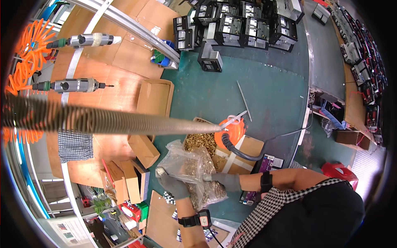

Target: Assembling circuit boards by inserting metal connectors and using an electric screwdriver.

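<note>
1. Green worktable (pixel 269 89), workshop; cardboard sheets alongside.
2. Two pneumatic drivers (pixel 78 84) hanging; one scissors (pixel 236 118).
3. Clear bag (pixel 194 173) of brass parts at near edge; left hand (pixel 175 186) and right hand (pixel 225 181) grip it.

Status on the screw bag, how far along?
Done: an open cardboard box on the green table already holds a heap of brass-coloured parts. In hand: left hand and right hand, both gloved, grip a clear plastic bag of the same parts. Left: the bag looks well filled.
</note>
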A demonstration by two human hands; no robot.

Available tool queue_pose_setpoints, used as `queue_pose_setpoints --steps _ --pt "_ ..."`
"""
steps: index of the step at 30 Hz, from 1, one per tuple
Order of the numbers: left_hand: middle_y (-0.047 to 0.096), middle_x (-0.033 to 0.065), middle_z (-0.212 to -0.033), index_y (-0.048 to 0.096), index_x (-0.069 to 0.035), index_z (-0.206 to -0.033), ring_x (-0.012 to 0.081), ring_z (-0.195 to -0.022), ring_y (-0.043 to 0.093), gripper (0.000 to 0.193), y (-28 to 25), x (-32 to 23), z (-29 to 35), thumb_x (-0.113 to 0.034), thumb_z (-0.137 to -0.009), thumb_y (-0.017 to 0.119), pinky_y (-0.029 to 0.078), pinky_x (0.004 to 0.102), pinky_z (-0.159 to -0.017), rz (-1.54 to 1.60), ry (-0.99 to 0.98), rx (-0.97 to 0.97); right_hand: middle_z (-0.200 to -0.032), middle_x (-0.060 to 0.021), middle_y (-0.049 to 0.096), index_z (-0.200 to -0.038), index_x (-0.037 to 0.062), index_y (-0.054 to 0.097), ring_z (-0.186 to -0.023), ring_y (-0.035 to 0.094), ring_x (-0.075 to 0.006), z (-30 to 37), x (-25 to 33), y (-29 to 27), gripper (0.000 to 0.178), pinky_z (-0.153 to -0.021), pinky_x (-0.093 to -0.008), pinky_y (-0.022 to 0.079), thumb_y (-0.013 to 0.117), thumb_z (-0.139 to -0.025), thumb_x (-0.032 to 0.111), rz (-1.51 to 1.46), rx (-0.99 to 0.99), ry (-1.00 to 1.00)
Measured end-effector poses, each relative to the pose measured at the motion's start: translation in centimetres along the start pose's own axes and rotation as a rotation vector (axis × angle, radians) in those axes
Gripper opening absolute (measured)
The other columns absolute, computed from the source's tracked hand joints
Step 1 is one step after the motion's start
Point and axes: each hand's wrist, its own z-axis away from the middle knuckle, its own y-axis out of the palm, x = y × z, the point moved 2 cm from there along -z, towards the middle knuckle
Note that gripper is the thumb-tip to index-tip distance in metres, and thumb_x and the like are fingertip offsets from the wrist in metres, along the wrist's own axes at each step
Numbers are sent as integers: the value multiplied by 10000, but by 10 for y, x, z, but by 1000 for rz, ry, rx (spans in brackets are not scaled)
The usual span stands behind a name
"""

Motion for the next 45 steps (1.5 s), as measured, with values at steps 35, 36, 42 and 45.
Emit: queue_pose_setpoints --steps 35,36,42,45 --pt "526 106 -1026 502 4 -1037 203 -905 521 434 -47 -99 126 -411 -933 426 466 346 -788 73 5 -494 -1307 -157 457 -1396 50 239 -1196 457 -241 22 1 18 903 -1028 -340 346 758 -702 305 1115 4 -414" --pt "513 104 -1067 493 9 -1081 197 -940 507 432 -60 -95 144 -386 -957 370 451 338 -807 29 29 -507 -1321 -158 442 -1404 57 221 -1200 454 -245 24 -1 24 930 -1035 -338 336 761 -692 313 1332 -26 -453" --pt "518 74 -1002 502 -18 -1076 179 -862 511 421 -108 -25 276 -394 -930 378 457 321 -728 -10 -26 -852 -1320 -213 431 -1398 16 206 -1204 451 -341 33 -48 46 973 -1003 -375 364 760 -673 354 1836 108 -139" --pt "475 21 -844 514 -77 -985 124 -720 459 266 -107 15 340 -326 -910 457 418 276 -600 57 -265 -903 -1317 -240 411 -1429 58 154 -1192 450 -370 32 -82 47 1007 -995 -404 369 755 -670 335 2010 196 -92"
